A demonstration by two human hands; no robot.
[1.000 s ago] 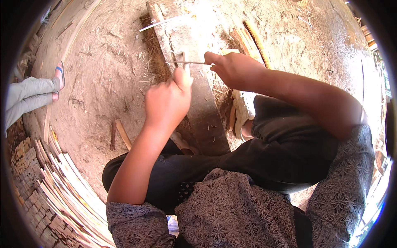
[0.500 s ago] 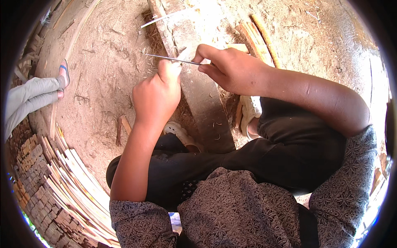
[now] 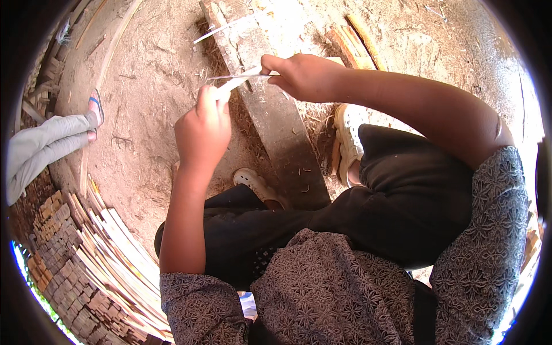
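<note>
— Bamboo sliver (image 3: pixel 237 81), pale and thin, sits pinched in the left hand (image 3: pixel 202 131), raised above the grey wooden plank (image 3: pixel 270 115) on the sandy ground (image 3: pixel 144 103).

— And the right hand (image 3: pixel 305 76)?

— Closed around a slim knife blade (image 3: pixel 241 76) that touches the sliver. White shoes (image 3: pixel 348 135) flank the plank; stacked bamboo strips (image 3: pixel 98 247) lie at the left.

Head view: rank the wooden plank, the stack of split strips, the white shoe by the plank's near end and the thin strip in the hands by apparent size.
1. stack of split strips
2. wooden plank
3. white shoe
4. thin strip
The shoe and strip look close; the strip is partly hidden by hands.
</note>
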